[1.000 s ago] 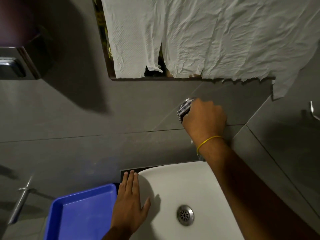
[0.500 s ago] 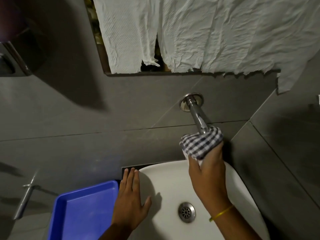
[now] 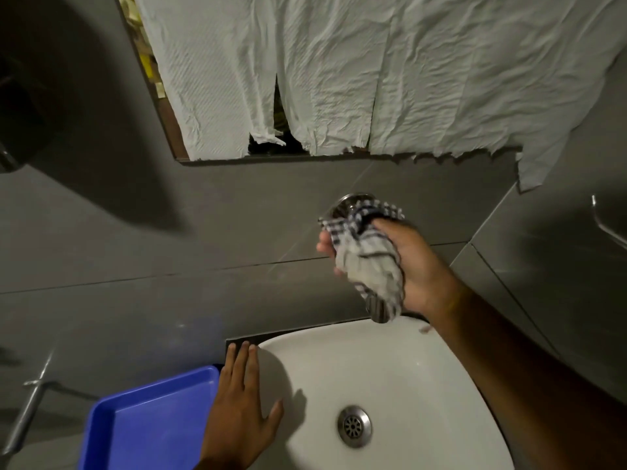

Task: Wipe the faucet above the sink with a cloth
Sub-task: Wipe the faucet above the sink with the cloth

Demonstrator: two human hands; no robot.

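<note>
A chrome faucet point(image 3: 349, 202) comes out of the grey tiled wall above a white sink point(image 3: 400, 378). Only its round wall flange and its lower tip show. My right hand point(image 3: 414, 266) grips a blue-and-white checked cloth point(image 3: 369, 262) that is wrapped around the spout, covering most of its length, palm turned upward. My left hand point(image 3: 242, 412) lies flat with fingers spread on the sink's left rim, holding nothing.
A blue plastic tray point(image 3: 149, 422) sits left of the sink. White paper sheets point(image 3: 373, 72) hang over the mirror above the faucet. A metal lever point(image 3: 30, 405) sticks out of the wall at lower left. A steel drain point(image 3: 354, 425) sits in the basin.
My right hand slid the cloth from the flange down to the spout tip, then back up along the spout, turning palm up. My left hand stayed on the rim.
</note>
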